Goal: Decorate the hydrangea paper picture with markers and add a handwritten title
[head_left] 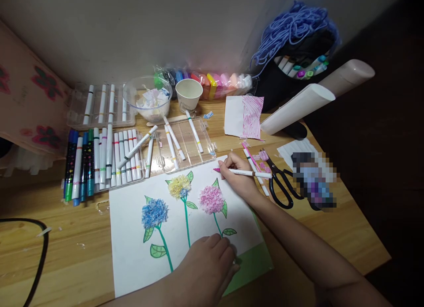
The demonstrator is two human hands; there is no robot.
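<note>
My right hand [233,170] grips a white marker pen [247,172] with an uncovered pink tip, held nearly level over the upper right corner of a white sheet of paper [129,263]. My left hand [208,263] rests on the sheet's lower part with curled fingers; whatever they hold, if anything, is hidden. On the paper are three flowers with drawn green stems and leaves: a blue flower head [155,213], a yellow flower head [179,186] with a small blue patch, and a pink flower head [212,199]. Their textured heads look like paper bits.
Black-handled scissors [280,185] lie right of the paper beside pink scraps. Behind stand a marker case [182,159], a clear bowl [147,99] of scraps, a paper cup [188,95] and a pink-scribbled paper [244,117]. Several markers [109,157] lie left. Green sheet [251,263] sits underneath.
</note>
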